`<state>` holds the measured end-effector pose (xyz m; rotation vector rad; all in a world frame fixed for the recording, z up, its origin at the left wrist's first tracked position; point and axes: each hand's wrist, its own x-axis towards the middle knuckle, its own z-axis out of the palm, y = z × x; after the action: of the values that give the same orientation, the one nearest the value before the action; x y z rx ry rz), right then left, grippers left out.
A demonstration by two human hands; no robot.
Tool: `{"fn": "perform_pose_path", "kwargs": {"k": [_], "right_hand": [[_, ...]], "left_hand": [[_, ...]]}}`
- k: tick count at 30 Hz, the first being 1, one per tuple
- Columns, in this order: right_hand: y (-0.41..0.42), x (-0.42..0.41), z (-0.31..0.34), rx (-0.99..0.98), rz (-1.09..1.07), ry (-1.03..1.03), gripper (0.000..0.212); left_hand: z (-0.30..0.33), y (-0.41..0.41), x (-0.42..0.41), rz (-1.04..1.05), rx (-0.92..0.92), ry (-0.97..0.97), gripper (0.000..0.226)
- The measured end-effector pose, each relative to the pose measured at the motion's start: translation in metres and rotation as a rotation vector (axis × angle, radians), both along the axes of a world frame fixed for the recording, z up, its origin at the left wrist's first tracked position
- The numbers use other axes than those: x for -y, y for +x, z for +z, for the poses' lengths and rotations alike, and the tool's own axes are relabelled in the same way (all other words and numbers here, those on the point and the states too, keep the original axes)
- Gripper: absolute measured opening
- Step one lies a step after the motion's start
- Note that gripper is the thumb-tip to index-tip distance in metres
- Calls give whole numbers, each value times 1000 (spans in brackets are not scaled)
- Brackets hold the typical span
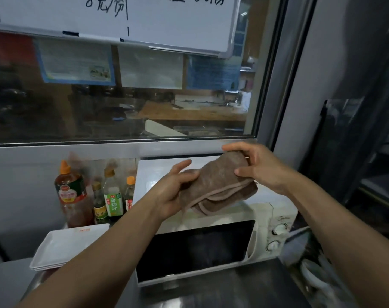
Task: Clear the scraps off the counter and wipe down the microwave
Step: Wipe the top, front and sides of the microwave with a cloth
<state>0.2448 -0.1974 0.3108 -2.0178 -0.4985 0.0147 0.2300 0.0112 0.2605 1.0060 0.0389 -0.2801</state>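
A white microwave [264,215] with a dark door window and two dials stands on the steel counter [211,292]. Above its top I hold a folded brown cloth [218,181] in both hands. My left hand [173,187] grips the cloth's left end, thumb on top. My right hand [258,167] pinches the cloth's right end between fingers and thumb. The cloth hangs clear of the microwave top. No scraps show on the visible counter.
Several sauce bottles [73,194] stand left of the microwave against the wall. A stack of white rectangular plates [62,247] lies in front of them. A glass window [122,96] and whiteboard [144,21] rise behind. Blurred dishes [311,270] sit at the right.
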Motion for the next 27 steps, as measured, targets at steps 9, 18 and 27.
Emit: {"fn": "perform_pose_path", "kwargs": {"k": [9, 18, 27], "right_hand": [[36, 64, -26, 228, -219, -425, 22], [141, 141, -46, 72, -363, -232, 20], [235, 120, -85, 214, -492, -624, 27]], "left_hand": [[-1, 27, 59, 120, 429, 1141, 15], [-7, 100, 140, 1, 225, 962, 17], [-35, 157, 165, 31, 187, 1319, 51]]}}
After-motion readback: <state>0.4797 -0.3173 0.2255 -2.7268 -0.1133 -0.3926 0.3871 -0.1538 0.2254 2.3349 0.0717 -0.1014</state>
